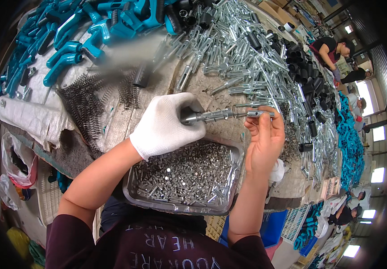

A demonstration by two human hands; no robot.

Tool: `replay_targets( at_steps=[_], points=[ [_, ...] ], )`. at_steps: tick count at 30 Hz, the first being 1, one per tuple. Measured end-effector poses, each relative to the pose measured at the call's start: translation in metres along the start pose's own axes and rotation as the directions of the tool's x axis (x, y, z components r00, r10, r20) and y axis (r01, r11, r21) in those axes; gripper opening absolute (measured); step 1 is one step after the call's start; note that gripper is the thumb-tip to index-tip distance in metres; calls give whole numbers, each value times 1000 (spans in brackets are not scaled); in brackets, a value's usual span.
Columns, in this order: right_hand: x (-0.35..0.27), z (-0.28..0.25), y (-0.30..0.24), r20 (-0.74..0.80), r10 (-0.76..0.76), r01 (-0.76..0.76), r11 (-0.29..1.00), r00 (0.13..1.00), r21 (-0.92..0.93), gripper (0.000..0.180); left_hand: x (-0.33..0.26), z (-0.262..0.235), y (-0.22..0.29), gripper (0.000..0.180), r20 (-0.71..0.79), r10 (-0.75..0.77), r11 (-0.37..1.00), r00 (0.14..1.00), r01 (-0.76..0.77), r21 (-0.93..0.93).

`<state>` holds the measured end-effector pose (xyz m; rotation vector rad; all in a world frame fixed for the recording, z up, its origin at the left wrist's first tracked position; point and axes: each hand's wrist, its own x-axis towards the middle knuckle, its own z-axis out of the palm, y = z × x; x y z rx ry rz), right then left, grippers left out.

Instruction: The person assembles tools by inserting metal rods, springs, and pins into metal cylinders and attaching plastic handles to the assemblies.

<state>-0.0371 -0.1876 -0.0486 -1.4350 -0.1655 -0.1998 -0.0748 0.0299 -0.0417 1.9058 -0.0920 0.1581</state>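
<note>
My left hand (167, 125), in a white knit glove, is closed around a slotted metal tube (214, 116) that sticks out to the right. A thin coil spring (237, 112) runs from the tube toward my bare right hand (266, 143). Between the thumb and fingers of that hand is a short metal cylinder (259, 114) with a small hole, in line with the tube. Whether the spring goes inside the cylinder I cannot tell. Below both hands, a metal tray (175, 207) holds many small metal pins (186, 172).
Dark coil springs (83, 110) lie in a heap at left. Teal curved handles (65, 58) pile up at the far left. Slotted metal tubes (247, 58) and black sleeves (307, 80) cover the far right. A blue bin (276, 228) stands below the table; co-workers (330, 51) are at right.
</note>
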Motion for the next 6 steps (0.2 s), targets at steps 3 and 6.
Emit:
replay_targets(
  at_steps=[3,6],
  points=[
    [2,-10,3,96,203,-222,930,975,293,17,-1,-1,1,16,22,-19,999,1000,19,-30],
    [4,-15,10,125,214,-242,925,969,292,18,0,-2,0,16,46,-40,998,998,42,-40]
  ],
)
